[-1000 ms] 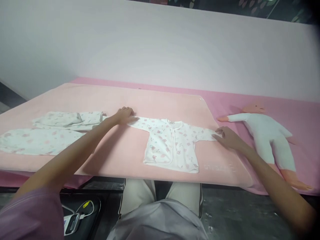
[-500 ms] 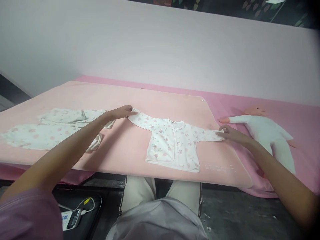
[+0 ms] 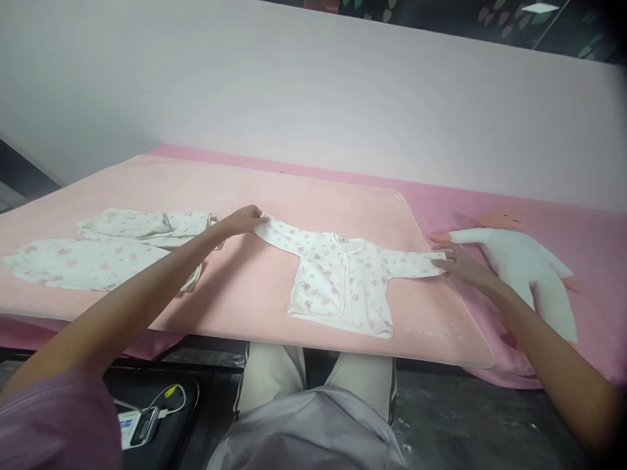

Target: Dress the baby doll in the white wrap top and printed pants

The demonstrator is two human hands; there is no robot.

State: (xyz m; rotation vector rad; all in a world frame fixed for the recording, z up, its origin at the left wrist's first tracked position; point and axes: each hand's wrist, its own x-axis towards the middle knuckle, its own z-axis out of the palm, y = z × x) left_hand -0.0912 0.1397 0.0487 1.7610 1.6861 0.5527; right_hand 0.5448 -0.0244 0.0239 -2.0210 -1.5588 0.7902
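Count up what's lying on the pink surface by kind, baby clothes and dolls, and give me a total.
Baby garments: 3, namely the shirt, the far left piece and the near left piece
Doll: 1
Total: 4

Baby-care practice room, pink mat, doll, infant clothes

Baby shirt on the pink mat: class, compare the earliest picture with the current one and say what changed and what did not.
Both sleeves of the baby shirt were drawn outward and lie straighter. The left hand now pinches one cuff, lifted slightly; the right hand slid right with the other cuff. The shirt's body, the other clothes and the doll stayed put.
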